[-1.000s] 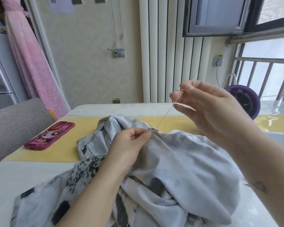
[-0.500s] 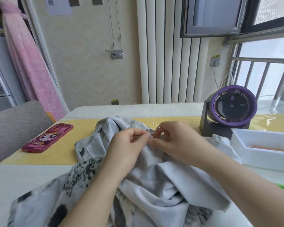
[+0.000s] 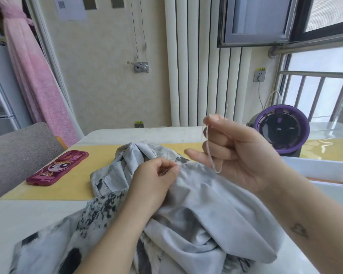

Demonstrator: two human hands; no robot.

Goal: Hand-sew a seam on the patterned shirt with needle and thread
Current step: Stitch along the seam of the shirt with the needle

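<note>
The grey shirt (image 3: 202, 206) with black blotches lies bunched on the white table (image 3: 32, 218). My left hand (image 3: 154, 180) pinches a fold of the shirt at the seam. Above and to the right of that fold, my right hand (image 3: 236, 153) is raised and pinches the needle (image 3: 226, 107) between thumb and forefinger, its tip pointing up. Pale thread (image 3: 211, 155) hangs in a slack loop from those fingers down to the fabric beside the seam.
A pink phone case (image 3: 57, 168) lies on the yellow mat (image 3: 75, 180) at the left. A purple round fan (image 3: 281, 129) stands at the right, with a white tray (image 3: 329, 171) in front of it. A grey chair back (image 3: 18, 151) is at the far left.
My right hand was at the seam beside my left hand half a second ago; it has risen up and to the right with the needle, drawing thread out. My left hand kept its pinch.
</note>
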